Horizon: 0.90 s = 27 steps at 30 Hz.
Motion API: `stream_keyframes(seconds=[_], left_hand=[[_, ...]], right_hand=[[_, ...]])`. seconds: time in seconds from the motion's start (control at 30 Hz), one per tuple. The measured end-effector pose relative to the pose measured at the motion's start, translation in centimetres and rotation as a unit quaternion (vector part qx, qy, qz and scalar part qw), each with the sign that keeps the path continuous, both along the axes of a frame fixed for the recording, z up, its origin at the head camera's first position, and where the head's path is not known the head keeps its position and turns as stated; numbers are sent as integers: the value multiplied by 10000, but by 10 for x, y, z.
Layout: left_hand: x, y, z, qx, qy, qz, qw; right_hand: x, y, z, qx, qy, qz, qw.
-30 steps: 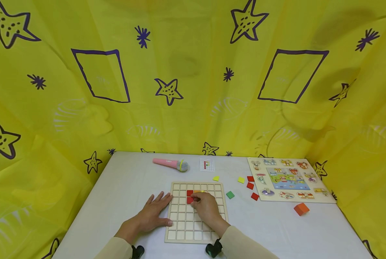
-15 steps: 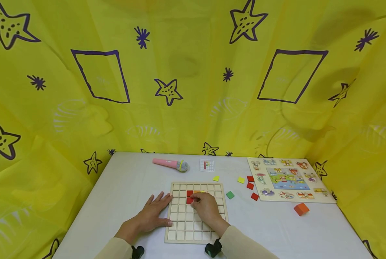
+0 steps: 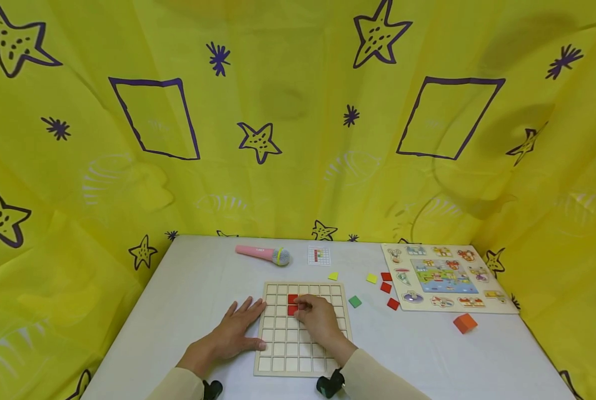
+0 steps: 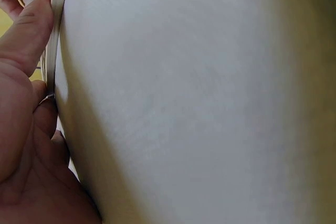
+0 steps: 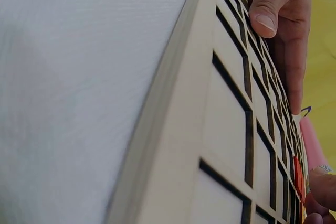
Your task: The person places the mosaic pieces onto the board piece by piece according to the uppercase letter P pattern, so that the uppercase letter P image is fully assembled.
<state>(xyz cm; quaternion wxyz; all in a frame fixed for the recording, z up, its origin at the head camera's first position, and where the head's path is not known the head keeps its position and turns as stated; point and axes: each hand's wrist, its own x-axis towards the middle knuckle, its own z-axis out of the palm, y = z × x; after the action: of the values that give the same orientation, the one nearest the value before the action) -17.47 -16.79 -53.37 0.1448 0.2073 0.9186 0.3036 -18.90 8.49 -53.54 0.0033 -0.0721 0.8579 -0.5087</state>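
Note:
My left hand (image 3: 233,333) lies flat with fingers spread at the left edge of a wooden grid board (image 3: 279,335), its thumb on the frame. Two red square tiles sit in the upper part of the grid, an upper tile (image 3: 292,299) and a lower tile (image 3: 291,310). My right hand (image 3: 320,322) reaches over the board, its thumb and curled forefinger pinching at the right edge of the lower red tile. In the right wrist view, its fingertips (image 5: 321,187) are right beside a red tile (image 5: 298,177). The right hand covers the cells beneath it.
Right of the board lie a green tile (image 3: 355,301), a yellow tile (image 3: 371,278) and several red tiles (image 3: 393,304). A yellow piece (image 3: 333,275), a pattern card (image 3: 319,255) and a pink microphone (image 3: 263,253) are behind it. A picture puzzle (image 3: 442,278) and orange block (image 3: 465,323) stand right.
The right hand's fingers have shifted up slightly, covering more of the orange and yellow tiles seen behind them before. The left hand and the loose tiles have stayed put.

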Motion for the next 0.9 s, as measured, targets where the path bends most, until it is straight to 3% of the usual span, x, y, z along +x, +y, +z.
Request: stream_keyframes(seconds=[0.23, 0.4, 0.6, 0.9], left_hand=[[2, -1, 1, 44, -10, -1, 10000], [1, -1, 0, 54, -9, -18, 10000], [2, -1, -1, 50, 71, -42, 10000], [2, -1, 2, 42, 45, -72, 10000]], right_hand=[[0, 2, 2, -244, -122, -55, 9996], [-2, 17, 10, -281, -58, -191, 9994], [-7, 56, 21, -239, -179, -626, 9976], [-8, 139, 25, 513, -269, -1284, 9900]])
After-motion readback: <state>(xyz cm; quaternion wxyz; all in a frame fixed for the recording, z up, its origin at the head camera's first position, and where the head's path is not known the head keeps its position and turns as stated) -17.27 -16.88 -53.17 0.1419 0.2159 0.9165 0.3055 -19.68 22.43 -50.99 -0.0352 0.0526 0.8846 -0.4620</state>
